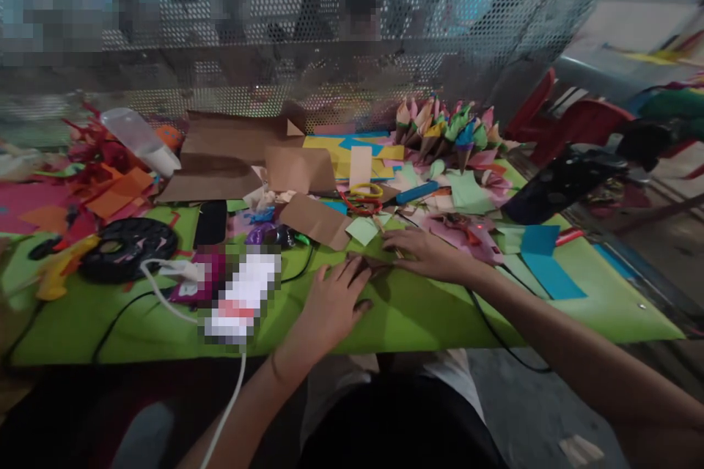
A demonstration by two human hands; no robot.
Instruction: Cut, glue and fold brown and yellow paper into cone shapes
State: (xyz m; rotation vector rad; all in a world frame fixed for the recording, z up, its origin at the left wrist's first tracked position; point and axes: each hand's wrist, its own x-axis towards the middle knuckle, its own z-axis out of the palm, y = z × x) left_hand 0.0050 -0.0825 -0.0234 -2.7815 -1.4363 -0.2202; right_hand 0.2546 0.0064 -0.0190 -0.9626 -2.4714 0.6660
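A small piece of brown paper [376,264] lies low on the green table in front of me, partly covered by my fingers. My left hand [338,300] has its fingertips bent over the paper's left side, with the thumb held apart. From the right, my right hand [423,255] reaches across and has its fingers closed at the paper's other end. Just beyond the hands are a brown paper sheet [316,220] and a light green paper square [361,230]. Small paper cones with coloured tops [465,139] stand bunched at the back.
On the green table [412,315], a phone [242,297] with a white cable lies left of my hands. Further left are a yellow glue gun [66,267] and a black ring-shaped object [129,249]. A dark bottle [566,179] and folded blue paper [550,264] are at right.
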